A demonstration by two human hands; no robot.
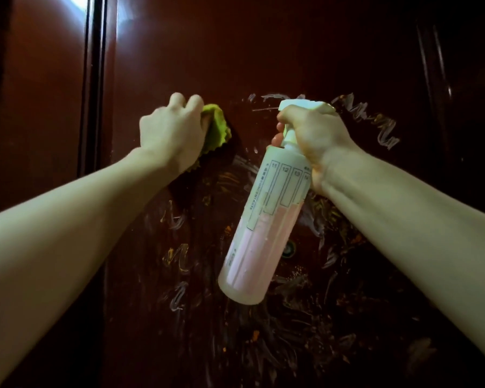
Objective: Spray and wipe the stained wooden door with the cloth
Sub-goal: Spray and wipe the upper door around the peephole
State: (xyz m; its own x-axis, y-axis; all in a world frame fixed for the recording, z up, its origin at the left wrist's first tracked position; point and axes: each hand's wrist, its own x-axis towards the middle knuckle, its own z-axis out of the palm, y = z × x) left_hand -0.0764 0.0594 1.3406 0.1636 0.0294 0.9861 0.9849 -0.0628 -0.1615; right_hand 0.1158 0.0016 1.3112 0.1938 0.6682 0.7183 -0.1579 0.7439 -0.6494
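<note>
The left hand point(172, 129) was curled around a green cloth point(216, 129) and pressed it flat against the door point(235, 51). The cloth was bunched under the fingers, and its crinkled edge showed at the right side of the hand and below the wrist. It lay on the upper left part of the stained area, close to the dark vertical frame point(93, 79) at the door's left edge.

The right hand point(314, 135) gripped a spray bottle point(263, 219) by its neck, with the fingers wrapped around the white trigger head point(305, 105). The nozzle pointed toward the door, and the body of the bottle hung down and to the left, tilted. The bottle was see-through, with pink liquid in its lower half and a printed label with numbered boxes above it. It was held in the air in front of the door, between the two forearms.

The door was dark reddish-brown wood with a gloss. White smears point(375, 119) crossed it above and to the right of the bottle, and more white and orange marks point(179, 259) were spread over the lower part. A bright reflection point(77, 4) shone at the top left corner.
</note>
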